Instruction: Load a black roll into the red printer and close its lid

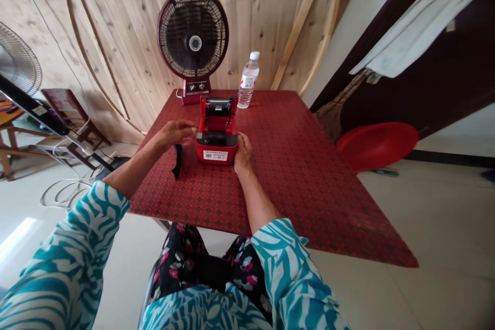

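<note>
A red receipt printer [216, 139] sits upright near the middle of the red patterned table [309, 191], its top open, between the person's hands. The left hand [176, 134] is half open, palm down, its fingers just beside the printer's left side, above a narrow black strip [177, 161]. The right hand [243, 152] is loosely curled against the printer's near right corner, touching it without a clear grip. A plastic water bottle [247, 82] and a red desk fan [192, 33] stand at the table's far end.
</note>
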`<state>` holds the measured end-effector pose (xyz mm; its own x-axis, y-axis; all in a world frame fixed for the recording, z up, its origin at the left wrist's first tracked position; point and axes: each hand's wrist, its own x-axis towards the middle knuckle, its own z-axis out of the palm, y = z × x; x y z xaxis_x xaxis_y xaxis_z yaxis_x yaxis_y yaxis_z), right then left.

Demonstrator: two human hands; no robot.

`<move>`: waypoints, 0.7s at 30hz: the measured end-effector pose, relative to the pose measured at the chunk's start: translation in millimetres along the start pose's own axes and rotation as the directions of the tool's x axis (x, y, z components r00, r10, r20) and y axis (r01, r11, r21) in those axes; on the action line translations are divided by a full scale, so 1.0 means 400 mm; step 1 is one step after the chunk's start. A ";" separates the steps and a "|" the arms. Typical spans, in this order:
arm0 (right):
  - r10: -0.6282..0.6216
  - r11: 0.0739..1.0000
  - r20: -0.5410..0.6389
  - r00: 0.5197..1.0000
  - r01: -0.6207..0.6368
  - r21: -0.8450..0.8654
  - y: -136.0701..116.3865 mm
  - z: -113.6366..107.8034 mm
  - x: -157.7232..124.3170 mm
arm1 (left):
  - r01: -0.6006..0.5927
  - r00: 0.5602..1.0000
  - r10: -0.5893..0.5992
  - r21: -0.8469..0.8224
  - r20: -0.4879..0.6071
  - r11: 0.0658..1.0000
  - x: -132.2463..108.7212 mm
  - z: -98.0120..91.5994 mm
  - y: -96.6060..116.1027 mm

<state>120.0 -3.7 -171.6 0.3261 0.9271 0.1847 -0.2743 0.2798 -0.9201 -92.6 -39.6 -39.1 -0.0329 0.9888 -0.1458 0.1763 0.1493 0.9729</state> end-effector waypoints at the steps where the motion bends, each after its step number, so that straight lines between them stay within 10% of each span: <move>1: -0.003 1.000 -0.003 1.000 0.003 -0.004 0.002 -0.001 0.001 | -0.069 0.997 0.069 0.014 -0.039 0.998 -0.001 -0.013 -0.002; 5: 0.002 1.000 -0.008 1.000 -0.002 -0.020 0.007 -0.004 0.003 | -0.300 0.934 0.328 0.187 -0.142 0.935 0.010 -0.046 -0.005; 9: 0.021 1.000 -0.008 1.000 -0.021 -0.018 0.010 -0.006 0.004 | -0.496 0.862 0.479 0.474 0.167 0.728 0.057 0.009 0.030; 14: 0.007 1.000 -0.012 1.000 -0.007 -0.014 0.006 0.000 -0.002 | -0.623 0.776 0.233 0.657 0.586 0.425 0.156 0.133 0.094; 21: -0.033 0.998 0.019 0.999 0.034 -0.054 0.017 -0.001 0.001 | -0.597 0.787 -0.071 0.786 0.613 0.159 0.221 0.190 0.114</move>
<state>118.7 -1.6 -178.1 0.3182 0.9218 0.2214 -0.2138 0.2973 -0.9305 -12.5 55.2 -21.1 0.5642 0.7716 -0.2937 0.8210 -0.5620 0.1006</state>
